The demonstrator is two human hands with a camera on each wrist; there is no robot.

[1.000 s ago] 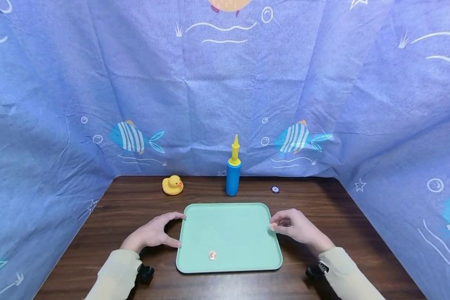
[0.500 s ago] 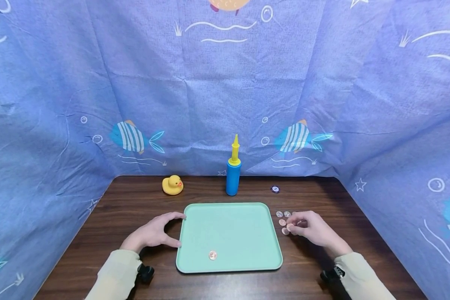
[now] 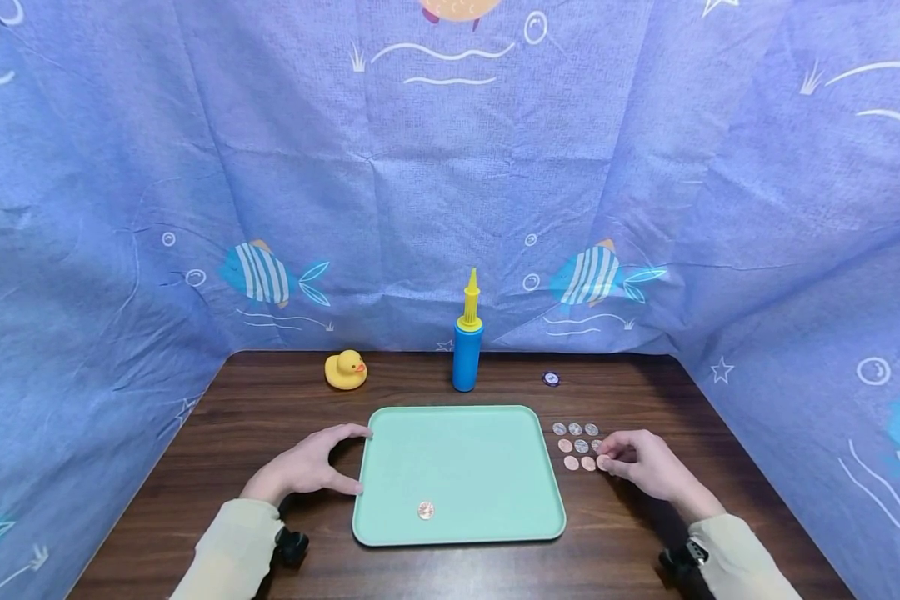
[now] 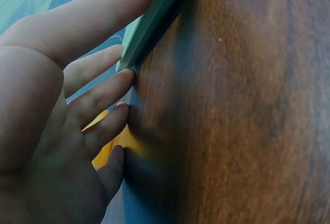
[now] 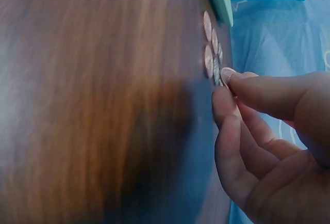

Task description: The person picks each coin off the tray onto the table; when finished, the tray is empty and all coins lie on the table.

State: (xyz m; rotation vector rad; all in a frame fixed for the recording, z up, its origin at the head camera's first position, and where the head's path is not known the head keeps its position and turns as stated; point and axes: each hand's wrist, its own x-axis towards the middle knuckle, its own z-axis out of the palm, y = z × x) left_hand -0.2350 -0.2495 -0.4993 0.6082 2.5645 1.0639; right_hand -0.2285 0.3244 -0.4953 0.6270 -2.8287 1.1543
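My right hand [image 3: 651,468] pinches a copper coin [image 3: 603,462] between thumb and fingertips, low at the right end of a group of coins. Silver coins [image 3: 575,429] make up the back row, and copper coins [image 3: 588,463] lie in the front row. In the right wrist view, copper coins [image 5: 208,60] lie just beyond the fingertips. My left hand [image 3: 313,461], fingers spread, touches the left edge of the mint-green tray [image 3: 457,458]. One copper coin [image 3: 426,510] lies near the tray's front. In the left wrist view the fingers touch the tray edge [image 4: 135,43].
A yellow rubber duck [image 3: 346,371] sits at the back left of the dark wooden table [image 3: 270,400]. Behind the tray stands a blue hand pump [image 3: 467,354] with a yellow nozzle. A round poker chip [image 3: 551,379] lies at the back right. Blue cloth [image 3: 450,167] hangs behind.
The right hand has moved from the tray's right edge to the right, over the table, with the copper coin, uncovering the coins in rows. The left hand and tray have stayed in place.
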